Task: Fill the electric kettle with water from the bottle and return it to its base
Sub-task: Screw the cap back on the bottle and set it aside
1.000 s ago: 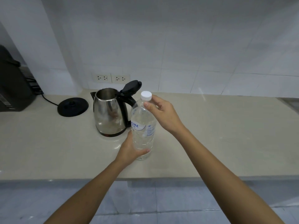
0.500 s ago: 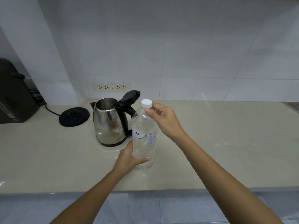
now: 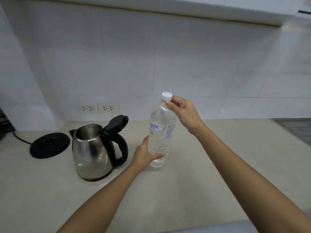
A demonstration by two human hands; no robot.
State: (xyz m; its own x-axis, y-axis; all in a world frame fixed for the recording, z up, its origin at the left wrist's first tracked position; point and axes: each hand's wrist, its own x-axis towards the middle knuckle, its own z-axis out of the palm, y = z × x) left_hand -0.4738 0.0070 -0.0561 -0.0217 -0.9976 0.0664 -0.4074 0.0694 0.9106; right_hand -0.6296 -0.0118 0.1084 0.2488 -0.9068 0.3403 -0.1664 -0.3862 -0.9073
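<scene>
A clear plastic water bottle [image 3: 161,132] with a white and blue label stands upright on the beige counter [image 3: 218,165]. My left hand [image 3: 145,154] is wrapped around its lower part. The fingertips of my right hand [image 3: 182,111] pinch the white cap [image 3: 166,96] at the bottle's top. To the left stands the steel electric kettle [image 3: 91,150], lid flipped up and open, black handle facing the bottle. Its round black base [image 3: 49,144] lies empty on the counter further left, with a cord running off to the left.
Two white wall sockets [image 3: 99,108] sit in the tiled wall behind the kettle. A dark appliance shows at the far left edge [image 3: 2,128]. A shelf or cabinet underside runs overhead. The counter's front edge is at the bottom right.
The camera tilted upward, so everything sits lower in view and more wall shows. Both hands keep their hold on the bottle and cap; the kettle has not moved.
</scene>
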